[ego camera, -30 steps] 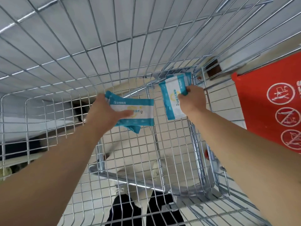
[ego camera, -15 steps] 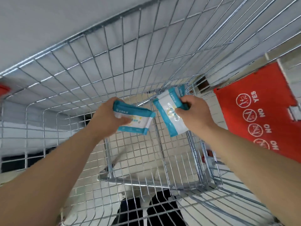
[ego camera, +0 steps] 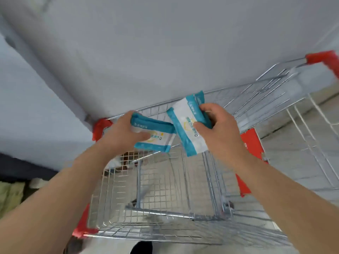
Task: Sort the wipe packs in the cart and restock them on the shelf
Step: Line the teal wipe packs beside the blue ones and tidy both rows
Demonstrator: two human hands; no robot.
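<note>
Lifted above the silver wire cart [ego camera: 146, 233]: left hand [ego camera: 121, 132] grips a teal-and-white plastic wipe pack [ego camera: 156, 138] crosswise; right hand [ego camera: 218, 129] grips a second pack [ego camera: 185, 125] near-to-far.

No text is legible: the left wipe pack [ego camera: 156, 139] and the right wipe pack [ego camera: 185, 123] each carry small lettering and a yellow round emblem on white, too blurred to read, and the red panel [ego camera: 251, 142] shows no readable marking.
</note>
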